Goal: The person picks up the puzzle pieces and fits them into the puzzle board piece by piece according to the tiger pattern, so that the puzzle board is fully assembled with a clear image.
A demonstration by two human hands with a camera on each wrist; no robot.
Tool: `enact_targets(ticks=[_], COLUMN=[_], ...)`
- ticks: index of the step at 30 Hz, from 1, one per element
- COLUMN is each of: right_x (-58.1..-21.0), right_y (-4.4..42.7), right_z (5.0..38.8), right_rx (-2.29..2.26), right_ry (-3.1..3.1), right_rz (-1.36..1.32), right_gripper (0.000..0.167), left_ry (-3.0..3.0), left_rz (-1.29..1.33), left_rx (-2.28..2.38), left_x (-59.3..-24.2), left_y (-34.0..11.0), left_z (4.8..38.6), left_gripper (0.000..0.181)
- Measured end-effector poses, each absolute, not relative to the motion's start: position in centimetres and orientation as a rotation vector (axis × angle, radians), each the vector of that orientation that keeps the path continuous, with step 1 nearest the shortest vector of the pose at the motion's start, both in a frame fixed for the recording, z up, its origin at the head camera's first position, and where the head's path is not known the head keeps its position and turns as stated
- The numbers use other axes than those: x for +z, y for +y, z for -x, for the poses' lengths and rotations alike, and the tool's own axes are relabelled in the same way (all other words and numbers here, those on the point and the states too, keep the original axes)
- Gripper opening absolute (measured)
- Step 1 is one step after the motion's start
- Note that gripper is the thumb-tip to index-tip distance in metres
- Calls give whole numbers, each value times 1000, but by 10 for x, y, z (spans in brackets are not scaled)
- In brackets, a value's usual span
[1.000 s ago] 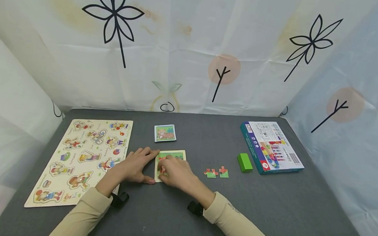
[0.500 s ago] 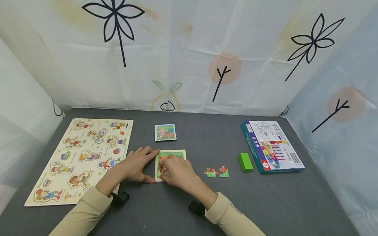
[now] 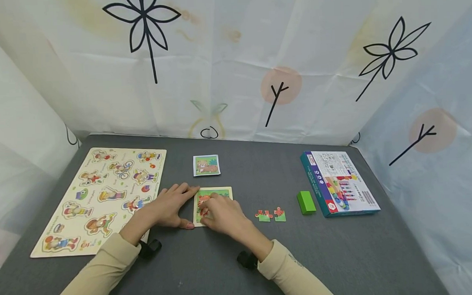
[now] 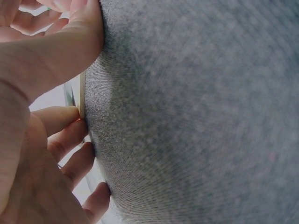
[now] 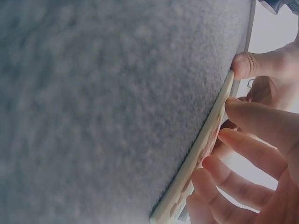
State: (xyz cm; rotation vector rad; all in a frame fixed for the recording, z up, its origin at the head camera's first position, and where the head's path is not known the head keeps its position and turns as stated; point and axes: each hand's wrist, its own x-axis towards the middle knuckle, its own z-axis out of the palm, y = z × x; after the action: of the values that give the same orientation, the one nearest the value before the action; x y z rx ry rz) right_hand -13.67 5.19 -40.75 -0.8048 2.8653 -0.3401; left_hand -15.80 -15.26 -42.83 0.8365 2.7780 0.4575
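Observation:
A small framed puzzle board [image 3: 223,192] with a green and red picture lies flat on the table. My left hand [image 3: 168,208] rests at its left side, index fingertip at the far corner and thumb at the near one. Over the board, my right hand [image 3: 221,215] touches the picture with bent fingertips. The right wrist view shows the thumb and fingertips [image 5: 224,134] set apart on the board [image 5: 208,140]; any piece beneath them is hidden. To the right lie two loose jigsaw pieces, one left piece [image 3: 264,216] and one right piece [image 3: 279,214], both red and green.
A square picture card [image 3: 206,165] lies beyond the puzzle board. At the left is a large cream board [image 3: 116,186] with cartoon figures, partly under the left forearm. A green block [image 3: 306,202] and a flat printed box [image 3: 340,183] stand at the right. Curtains surround the table.
The right hand shifts very slightly on the puzzle board, its wrist moving a little to the right. The left hand and the loose pieces stay where they were.

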Motion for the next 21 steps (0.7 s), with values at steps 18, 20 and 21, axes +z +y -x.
enact_targets(ticks=[18,20,21], right_x=[-389,-389,-389], right_y=[115,123,127], right_z=[137,136,136], right_rx=[-455,-443,-444], right_ry=[2890,2908,2907], right_rz=[695,683,671], right_gripper=[30,30,31], left_ry=[2764,2765,2765], left_rz=[-797,-801,-803], left_rx=[447,450,449], left_x=[-432,-432,-432], left_y=[-152,-152,-152], left_z=[159,159,159], left_gripper=[103,104,104])
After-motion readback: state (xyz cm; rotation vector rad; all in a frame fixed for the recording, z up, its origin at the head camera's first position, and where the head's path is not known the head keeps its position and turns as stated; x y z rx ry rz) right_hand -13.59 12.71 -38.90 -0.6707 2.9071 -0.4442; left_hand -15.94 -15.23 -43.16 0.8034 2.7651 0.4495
